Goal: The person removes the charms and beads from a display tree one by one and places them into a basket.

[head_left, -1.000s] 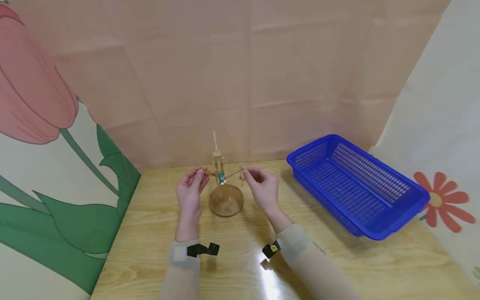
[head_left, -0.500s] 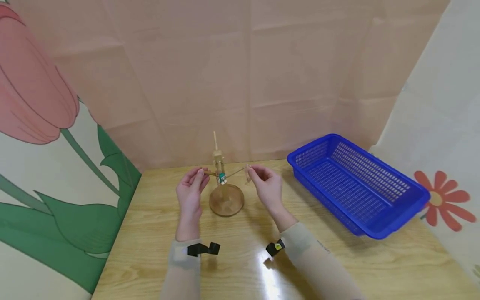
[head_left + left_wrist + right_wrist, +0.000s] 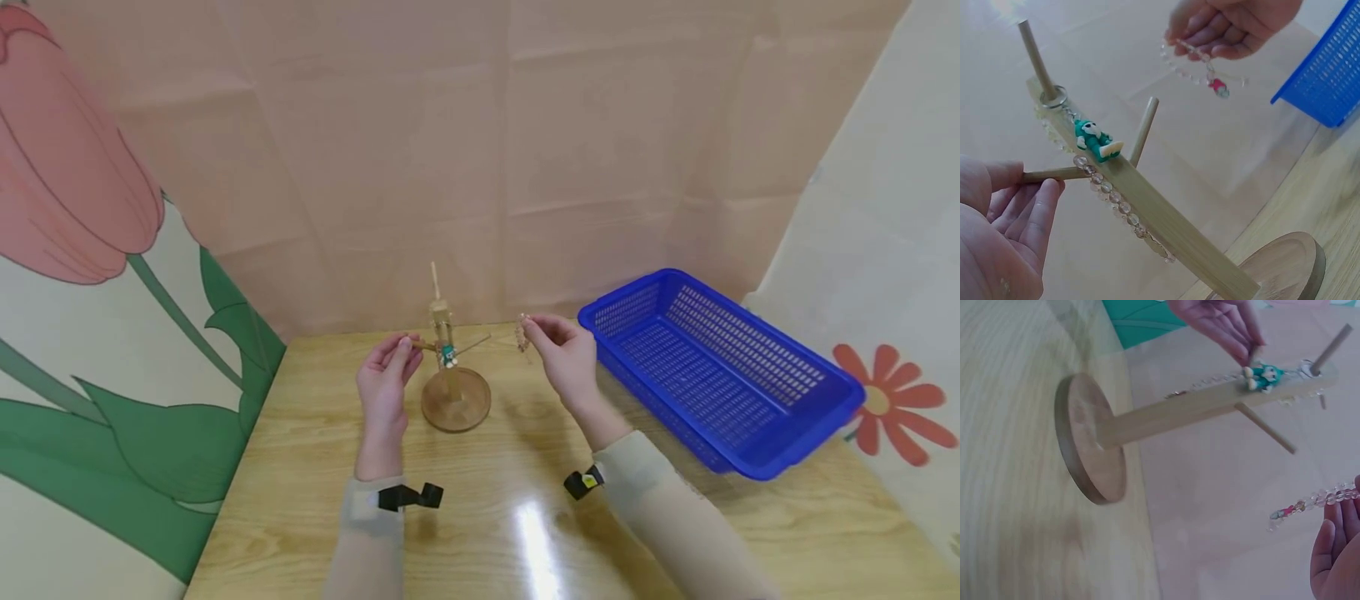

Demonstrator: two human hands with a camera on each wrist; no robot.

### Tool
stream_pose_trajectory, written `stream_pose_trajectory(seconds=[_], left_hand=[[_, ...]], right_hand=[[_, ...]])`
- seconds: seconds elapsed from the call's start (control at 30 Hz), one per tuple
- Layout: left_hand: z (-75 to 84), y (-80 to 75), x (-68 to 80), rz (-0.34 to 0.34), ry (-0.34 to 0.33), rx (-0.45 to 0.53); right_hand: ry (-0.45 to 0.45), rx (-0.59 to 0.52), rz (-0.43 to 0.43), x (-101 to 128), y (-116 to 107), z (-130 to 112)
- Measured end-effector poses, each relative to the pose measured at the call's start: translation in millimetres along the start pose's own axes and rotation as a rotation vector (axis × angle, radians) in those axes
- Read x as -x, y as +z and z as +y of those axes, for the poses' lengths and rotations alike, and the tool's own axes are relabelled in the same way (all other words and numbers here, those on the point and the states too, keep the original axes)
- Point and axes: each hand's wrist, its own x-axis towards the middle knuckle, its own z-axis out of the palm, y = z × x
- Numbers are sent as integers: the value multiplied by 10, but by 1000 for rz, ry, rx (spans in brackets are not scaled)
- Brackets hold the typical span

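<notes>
A wooden peg stand point(image 3: 1172, 220) with a round base point(image 3: 456, 410) stands upright on the table. My left hand point(image 3: 384, 385) pinches the tip of its left peg point(image 3: 1054, 174) between thumb and fingers. From that peg hangs a clear pink bead bracelet point(image 3: 1114, 197). A keychain with a green-clad figure point(image 3: 1092, 139) hangs by its ring on the front peg; the right peg point(image 3: 1266, 428) is bare. To the right of the stand, my right hand point(image 3: 568, 360) holds up another clear bead bracelet point(image 3: 1329, 497) with a small red-and-green charm, apart from the pegs.
A blue perforated plastic basket point(image 3: 662, 410) sits on the table at the right. The wood-grain table point(image 3: 465, 533) reaches back to a pinkish cloth backdrop point(image 3: 375, 167). Some yellowish beads point(image 3: 1054, 134) hang behind the stand's upper end.
My right hand has moved right and slightly up with its bracelet, off the tip of the right peg. My left hand keeps its pinch on the left peg.
</notes>
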Motion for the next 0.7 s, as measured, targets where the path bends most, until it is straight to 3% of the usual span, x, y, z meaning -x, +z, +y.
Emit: stream_pose_trajectory(seconds=[0.7], left_hand=[[15,10,14,-1,4,-11]], right_hand=[[75,184,-108,-257,-706,-280]])
